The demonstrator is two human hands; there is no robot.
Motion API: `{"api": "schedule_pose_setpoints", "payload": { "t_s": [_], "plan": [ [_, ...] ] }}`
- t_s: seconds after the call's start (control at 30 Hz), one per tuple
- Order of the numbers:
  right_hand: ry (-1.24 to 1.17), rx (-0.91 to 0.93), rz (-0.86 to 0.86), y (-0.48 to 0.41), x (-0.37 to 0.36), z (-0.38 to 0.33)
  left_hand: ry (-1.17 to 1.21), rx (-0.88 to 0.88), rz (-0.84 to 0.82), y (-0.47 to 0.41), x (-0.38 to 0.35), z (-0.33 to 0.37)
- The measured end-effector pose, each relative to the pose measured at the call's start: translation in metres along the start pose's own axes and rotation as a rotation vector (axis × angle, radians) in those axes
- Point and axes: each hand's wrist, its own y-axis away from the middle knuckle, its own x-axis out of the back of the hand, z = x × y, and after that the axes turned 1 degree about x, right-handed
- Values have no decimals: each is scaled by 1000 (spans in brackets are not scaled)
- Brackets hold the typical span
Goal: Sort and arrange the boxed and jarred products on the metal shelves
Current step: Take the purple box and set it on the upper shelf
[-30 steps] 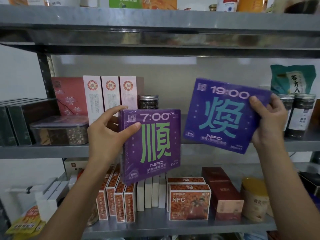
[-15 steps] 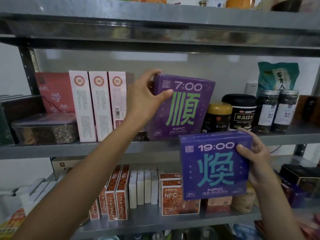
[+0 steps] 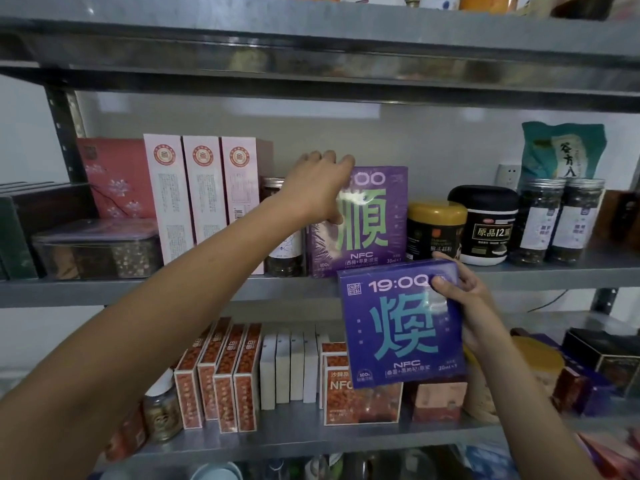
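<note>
A purple 7:00 box point(image 3: 367, 230) with a green character stands upright on the middle metal shelf point(image 3: 173, 289), between a dark glass jar point(image 3: 282, 251) and a gold-lidded jar point(image 3: 434, 230). My left hand point(image 3: 320, 188) grips the box's top left corner, fingers curled over the top edge and thumb on the front. Lower, in front of the shelf edge, my right hand point(image 3: 464, 306) holds a blue-violet 19:00 box point(image 3: 398, 323) with a teal character by its right side, thumb on the front face.
Pink tall boxes point(image 3: 204, 195) and a clear container point(image 3: 97, 247) stand left on the middle shelf. A black-lidded jar point(image 3: 488, 223), two tea jars point(image 3: 561, 220) and a green bag point(image 3: 562, 150) stand to the right. The lower shelf holds orange and white boxes point(image 3: 221, 375).
My left hand has set the 7:00 box down upright on the middle shelf. My right hand has brought the 19:00 box down from the upper right to below the shelf edge.
</note>
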Motion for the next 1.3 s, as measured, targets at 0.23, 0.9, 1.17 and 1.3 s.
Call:
{"api": "schedule_pose_setpoints", "payload": {
  "t_s": [0.23,0.9,1.17,1.3],
  "plan": [
    [66,-25,-62,-8,-7,-5,-35,-22,68,-10,-15,1],
    [-63,-149,213,77,3,55,1100,380,458,158,-103,66],
    [-55,-389,300,114,-8,96,1770,930,-424,279,-146,111],
    [-55,-471,266,121,-10,107,1816,923,-429,295,-150,102]
  ]
}}
